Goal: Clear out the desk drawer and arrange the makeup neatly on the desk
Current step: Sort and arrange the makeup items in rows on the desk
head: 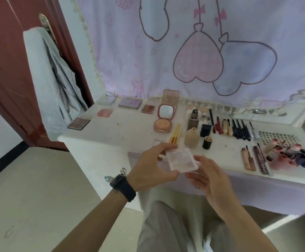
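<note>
Palette case [181, 160], before desk [126, 128] front edge, was clear glossy plastic, smooth. Desk top looked white, smooth, matt, faintly smudged. Curtain [148, 51] behind desk was thin printed cloth, lace-trimmed. Door [6, 70] left of desk looked glossy red-brown wood. Gold tubes [230, 129] on desk shone metallic.

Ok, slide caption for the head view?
Left hand grips a clear palette, right hand touching it, at the makeup-lined desk.

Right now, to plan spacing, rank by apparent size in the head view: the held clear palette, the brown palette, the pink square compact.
1. clear palette, though nearness inflates it.
2. brown palette.
3. pink square compact.
</note>
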A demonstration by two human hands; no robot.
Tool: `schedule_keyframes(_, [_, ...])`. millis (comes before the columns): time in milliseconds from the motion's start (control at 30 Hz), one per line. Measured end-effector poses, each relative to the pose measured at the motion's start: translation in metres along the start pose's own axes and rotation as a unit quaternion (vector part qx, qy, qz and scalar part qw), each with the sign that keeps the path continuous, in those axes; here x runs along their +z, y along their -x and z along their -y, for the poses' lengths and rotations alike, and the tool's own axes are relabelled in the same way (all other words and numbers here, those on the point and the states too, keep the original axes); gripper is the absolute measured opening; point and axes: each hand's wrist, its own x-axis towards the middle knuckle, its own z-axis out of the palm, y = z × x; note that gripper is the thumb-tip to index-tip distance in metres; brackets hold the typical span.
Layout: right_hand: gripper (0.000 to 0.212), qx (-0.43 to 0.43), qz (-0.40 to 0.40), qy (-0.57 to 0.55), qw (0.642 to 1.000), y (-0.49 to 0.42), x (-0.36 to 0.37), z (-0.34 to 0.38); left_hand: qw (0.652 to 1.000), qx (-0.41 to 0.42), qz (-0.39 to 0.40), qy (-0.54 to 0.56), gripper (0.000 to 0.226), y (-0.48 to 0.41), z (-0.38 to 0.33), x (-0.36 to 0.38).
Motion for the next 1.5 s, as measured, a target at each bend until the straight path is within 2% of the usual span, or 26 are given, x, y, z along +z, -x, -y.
schedule_keyframes(67, [0.046,0.02,-0.039,-0.009,0.999,0.009,-0.02,0.0,0.999,0.025,0.033,-0.025,0.066,0.003,-0.007,0.027])
schedule_keyframes(167, [0.042,0.047,-0.076,-0.08,0.993,0.018,-0.044,-0.005,0.999,0.031,0.025,-0.016,0.072,0.004,-0.015,0.059])
schedule_keyframes(300, [0.035,0.132,-0.049,-0.248,0.958,0.036,-0.064,-0.011,0.997,-0.028,0.002,0.079,0.087,0.011,-0.023,0.097])
schedule_keyframes(400, [0.027,0.177,-0.015,-0.279,0.944,0.044,-0.076,-0.017,0.995,-0.029,-0.007,0.098,0.082,0.017,-0.029,0.119])
schedule_keyframes(533, [0.031,0.167,-0.005,-0.215,0.962,0.047,-0.09,-0.018,0.997,0.001,-0.01,0.081,0.08,0.018,-0.035,0.128])
schedule_keyframes(667, [0.046,0.131,0.001,-0.11,0.985,0.046,-0.099,-0.013,0.999,0.028,0.013,0.034,0.081,0.015,-0.035,0.123])
schedule_keyframes(833, [0.05,0.096,0.04,-0.004,0.995,0.052,-0.103,-0.002,0.998,0.061,0.03,-0.013,0.081,0.017,-0.03,0.12])
schedule_keyframes(933, [0.054,0.093,0.038,0.074,0.992,0.055,-0.101,0.003,0.996,0.075,0.042,-0.025,0.081,0.023,-0.03,0.119])
schedule_keyframes(1067, [0.047,0.087,0.027,0.07,0.993,0.058,-0.095,0.006,0.996,0.079,0.029,0.008,0.08,0.026,-0.032,0.119])
schedule_keyframes(1267, [0.041,0.127,0.021,-0.008,0.992,0.06,-0.091,0.005,0.996,0.045,0.028,0.067,0.073,0.024,-0.035,0.114])
schedule_keyframes(1433, [0.063,0.161,0.022,0.015,0.987,0.057,-0.085,0.006,0.994,-0.008,0.036,0.101,0.068,0.024,-0.032,0.113])
schedule_keyframes(1500, [0.063,0.164,0.025,0.028,0.986,0.056,-0.084,0.007,0.991,-0.046,0.024,0.121,0.067,0.023,-0.031,0.114])
